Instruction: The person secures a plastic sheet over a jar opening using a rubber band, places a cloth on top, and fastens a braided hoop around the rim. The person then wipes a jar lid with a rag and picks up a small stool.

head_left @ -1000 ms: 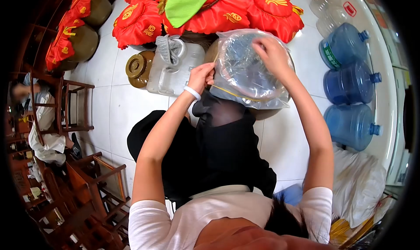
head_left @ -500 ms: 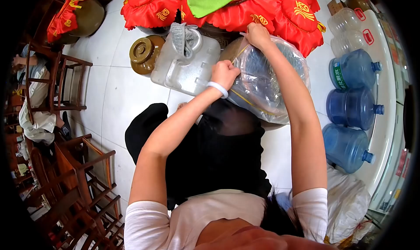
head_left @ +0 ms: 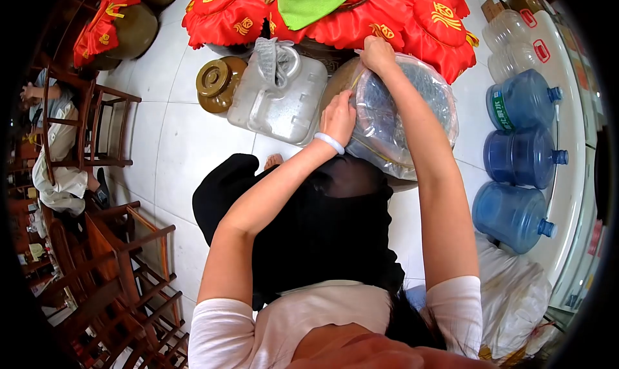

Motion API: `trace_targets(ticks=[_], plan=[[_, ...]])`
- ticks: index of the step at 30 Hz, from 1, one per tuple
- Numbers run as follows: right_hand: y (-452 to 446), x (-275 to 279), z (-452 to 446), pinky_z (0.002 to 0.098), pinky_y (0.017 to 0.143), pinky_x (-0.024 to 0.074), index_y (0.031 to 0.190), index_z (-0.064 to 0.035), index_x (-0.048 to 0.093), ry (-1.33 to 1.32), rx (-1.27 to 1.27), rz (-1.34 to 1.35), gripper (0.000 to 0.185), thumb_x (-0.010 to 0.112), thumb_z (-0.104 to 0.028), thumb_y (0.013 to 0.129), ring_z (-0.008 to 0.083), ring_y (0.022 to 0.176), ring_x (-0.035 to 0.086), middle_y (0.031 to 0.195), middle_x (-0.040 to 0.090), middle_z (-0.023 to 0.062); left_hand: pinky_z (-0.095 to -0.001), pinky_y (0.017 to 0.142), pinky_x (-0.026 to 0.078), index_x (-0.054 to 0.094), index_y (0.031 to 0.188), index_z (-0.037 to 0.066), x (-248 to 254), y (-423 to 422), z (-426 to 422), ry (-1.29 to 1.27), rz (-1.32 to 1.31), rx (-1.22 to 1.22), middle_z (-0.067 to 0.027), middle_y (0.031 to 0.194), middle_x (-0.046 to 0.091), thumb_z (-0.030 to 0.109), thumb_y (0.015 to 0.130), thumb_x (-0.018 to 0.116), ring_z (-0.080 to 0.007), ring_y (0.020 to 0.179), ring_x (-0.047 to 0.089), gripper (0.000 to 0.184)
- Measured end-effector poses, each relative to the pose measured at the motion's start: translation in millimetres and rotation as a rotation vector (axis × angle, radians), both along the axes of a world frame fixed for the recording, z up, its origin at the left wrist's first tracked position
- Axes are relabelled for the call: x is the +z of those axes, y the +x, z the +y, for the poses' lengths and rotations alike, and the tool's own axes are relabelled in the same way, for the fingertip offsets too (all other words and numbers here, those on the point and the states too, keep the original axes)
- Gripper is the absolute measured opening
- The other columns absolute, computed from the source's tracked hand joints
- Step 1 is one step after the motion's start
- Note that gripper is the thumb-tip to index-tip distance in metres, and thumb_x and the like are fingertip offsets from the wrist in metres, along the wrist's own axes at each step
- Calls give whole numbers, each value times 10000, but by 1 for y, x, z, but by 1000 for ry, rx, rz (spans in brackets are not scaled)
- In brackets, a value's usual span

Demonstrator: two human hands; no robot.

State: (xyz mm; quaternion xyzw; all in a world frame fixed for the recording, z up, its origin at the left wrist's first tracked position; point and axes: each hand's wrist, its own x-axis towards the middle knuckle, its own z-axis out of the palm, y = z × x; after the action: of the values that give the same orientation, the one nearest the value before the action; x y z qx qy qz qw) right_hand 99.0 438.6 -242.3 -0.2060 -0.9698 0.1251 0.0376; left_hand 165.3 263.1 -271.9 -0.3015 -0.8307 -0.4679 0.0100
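A large round jar (head_left: 338, 79) stands before me, its top covered by a clear plastic sheet (head_left: 393, 114). Around the cover's rim runs a thin yellowish band (head_left: 380, 157). My right hand (head_left: 378, 53) pinches the plastic at the far left of the rim. On the jar's near left side, my left hand (head_left: 338, 119), with a white band on its wrist, is closed with fingertips at the sheet's edge. Its fingertips are partly hidden. Left of the jar is a translucent plastic jug (head_left: 284, 108) with a grey mesh cloth (head_left: 274, 59) on it.
A brown lidded pot (head_left: 218, 85) sits beside the jug. Red cloth-covered jars (head_left: 335, 30) with a green cloth (head_left: 313, 1) stand behind. Blue water bottles (head_left: 519, 159) line the right. Wooden chairs (head_left: 129, 259) and a seated person (head_left: 61, 140) are at left.
My left hand has shifted a little along the jar's side, and its fingers now reach further up toward the rim. My right hand stays at the far left rim. The view has shifted slightly.
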Motion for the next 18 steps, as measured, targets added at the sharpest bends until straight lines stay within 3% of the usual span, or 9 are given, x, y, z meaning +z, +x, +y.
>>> trace_targets(ticks=[9,12,15,18], plan=[[2,-9,3,401,739,484,851,-11,628,30,11,48,257,633,-241,737,321,852,602,908,620,185,-388,745,421,528,1093,17,-1,4,-12,-31,146,-125,-150,883,508,16,768,509,-305,845,491,326],[7,-15,8,401,717,477,828,-16,618,-12,54,198,223,636,-219,738,321,815,595,867,612,168,-373,752,392,505,1138,31,-9,5,-17,-51,233,-147,-132,934,478,26,757,527,-288,871,461,382],[33,-7,8,361,680,457,805,0,574,-285,134,650,171,640,-138,730,295,748,568,789,557,129,-372,751,365,483,1174,56,-15,2,-18,-95,328,-147,-124,981,458,40,740,546,-287,893,448,439],[94,22,-4,321,653,451,799,2,566,-431,168,759,104,610,-79,751,251,727,567,783,554,123,-382,749,355,493,1172,80,-16,-4,-14,-115,347,-153,-126,988,456,59,720,559,-288,901,444,457]])
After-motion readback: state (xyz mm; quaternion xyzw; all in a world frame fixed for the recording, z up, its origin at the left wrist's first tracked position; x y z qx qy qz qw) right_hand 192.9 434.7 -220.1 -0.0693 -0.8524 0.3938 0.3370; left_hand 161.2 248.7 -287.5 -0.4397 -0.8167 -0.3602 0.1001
